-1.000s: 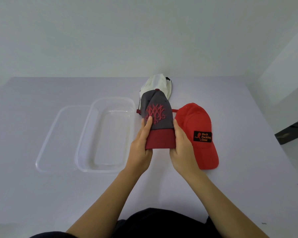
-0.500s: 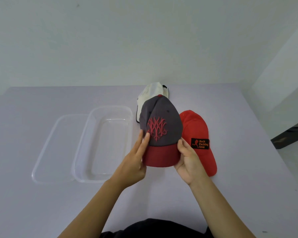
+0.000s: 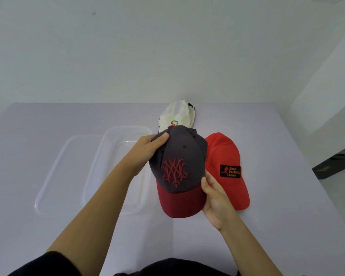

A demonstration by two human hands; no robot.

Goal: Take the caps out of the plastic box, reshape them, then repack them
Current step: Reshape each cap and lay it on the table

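Note:
I hold a grey cap [image 3: 182,156] with a dark red brim and red embroidery above the table, its crown rounded out. My left hand [image 3: 147,150] grips the crown's upper left side, thumb on top. My right hand [image 3: 214,194] pinches the brim's right edge. A red cap [image 3: 225,154] with a black patch lies flat on the table just right of it. A white cap [image 3: 177,115] with a colourful logo lies behind, partly hidden by the grey one. The clear plastic box [image 3: 112,140] sits left of the caps with nothing in it.
The box's clear lid [image 3: 54,176] lies flat against the box's left side. The pale table [image 3: 287,206] meets a white wall at the back; its right edge drops off to a floor with a dark object [image 3: 335,166].
The folded grey cap has been opened into a full round crown. My left hand slid from the brim up to the crown's top left. The cap has tilted and sits closer to the camera.

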